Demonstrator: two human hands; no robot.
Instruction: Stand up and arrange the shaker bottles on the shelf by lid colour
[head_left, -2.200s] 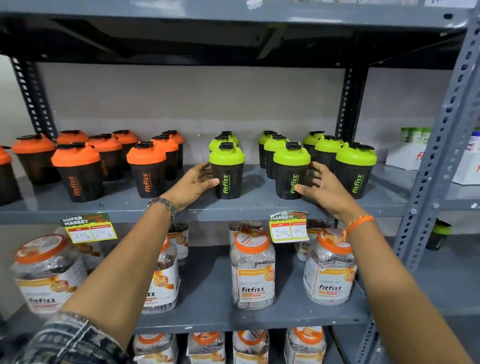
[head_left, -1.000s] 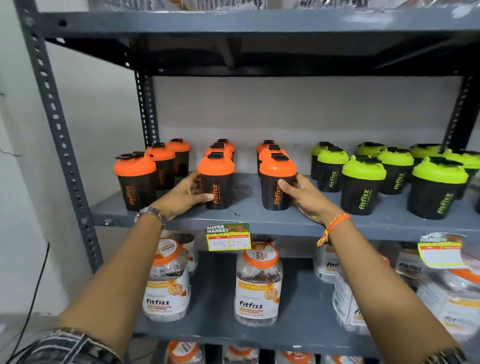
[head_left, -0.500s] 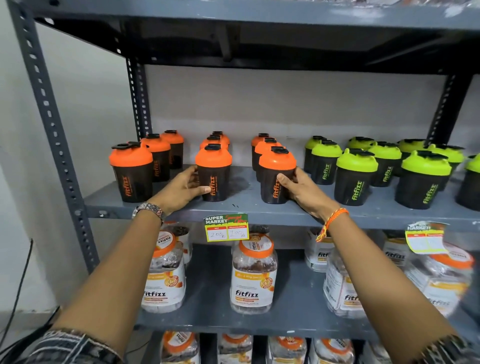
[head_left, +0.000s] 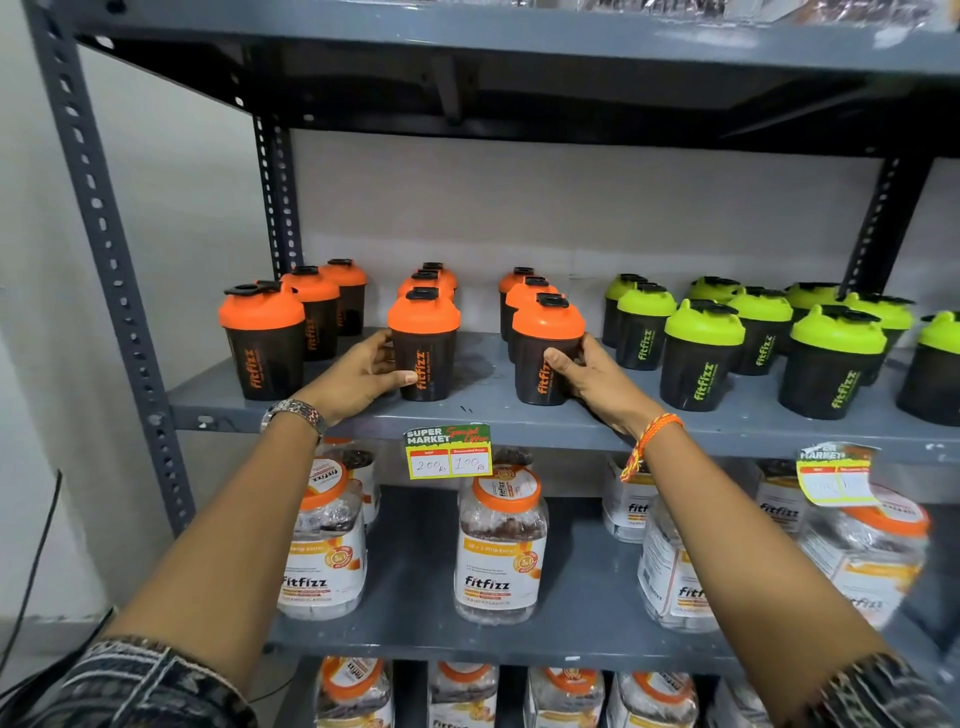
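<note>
Black shaker bottles stand upright on the grey shelf (head_left: 519, 415). Orange-lidded ones fill the left half in three rows, green-lidded ones (head_left: 704, 353) the right half. My left hand (head_left: 363, 376) wraps the left side of the front orange-lidded bottle of the middle row (head_left: 426, 343). My right hand (head_left: 587, 376) grips the lower right side of the front orange-lidded bottle of the right row (head_left: 545, 348). Both bottles rest on the shelf. Another orange-lidded bottle (head_left: 262, 338) stands at the front left with its cap flipped open.
A yellow price tag (head_left: 448, 451) hangs from the shelf edge between my wrists, a second tag (head_left: 836, 473) at the right. Clear jars with orange lids (head_left: 501, 545) fill the shelf below. A perforated grey upright (head_left: 104, 249) frames the left side.
The view has swung from the green-lidded bottles to the orange-lidded ones. My hands left two green-lidded bottles and now hold two orange-lidded front bottles, little changed over the last second.
</note>
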